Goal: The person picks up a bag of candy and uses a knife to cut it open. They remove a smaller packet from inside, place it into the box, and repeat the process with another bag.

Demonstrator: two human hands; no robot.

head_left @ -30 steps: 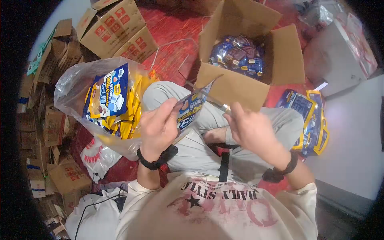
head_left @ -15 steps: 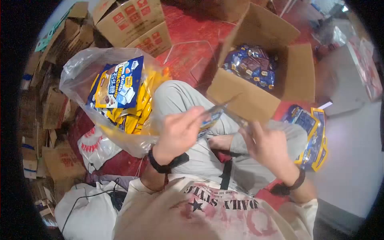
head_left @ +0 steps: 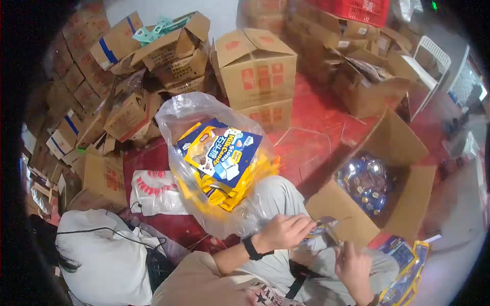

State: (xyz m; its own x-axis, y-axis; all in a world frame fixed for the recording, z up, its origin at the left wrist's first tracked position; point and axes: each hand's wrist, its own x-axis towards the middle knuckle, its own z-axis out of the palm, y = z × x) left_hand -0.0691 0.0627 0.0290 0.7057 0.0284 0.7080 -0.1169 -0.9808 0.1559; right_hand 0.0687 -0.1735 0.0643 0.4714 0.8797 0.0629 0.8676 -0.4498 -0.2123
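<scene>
Head view: since last frame the cam's swung, so clear bag (head_left: 171, 115) now sits nearer mid-view, open carton (head_left: 342, 209) is lower & further R, and both hands show lower.

L hand (head_left: 287, 231) has its fingers closed on edge of a candy pkt (head_left: 319, 229), above the lap, just L of R hand (head_left: 353, 265). R fingers are curled in, maybe round a thin tool; too blurred to tell if they grip.

Risks, my guess: if that's a blade, L fingertips are close enough to get nicked should it slip. Pkt looks thin & floppy, so a one-sided pinch could let it twist or drop. L knee (head_left: 280, 194) is right by the bag; a nudge could slide the top pkt (head_left: 222, 153) off.

Containers: bag holds yellow/blue pkts, top one reading "Stone Milk Candy". Open carton has small shiny pcs (head_left: 365, 178), mostly blue, w/ flaps out. Bkgd: open box (head_left: 176, 64) w/ green stuff (head_left: 153, 33) on top.
</scene>
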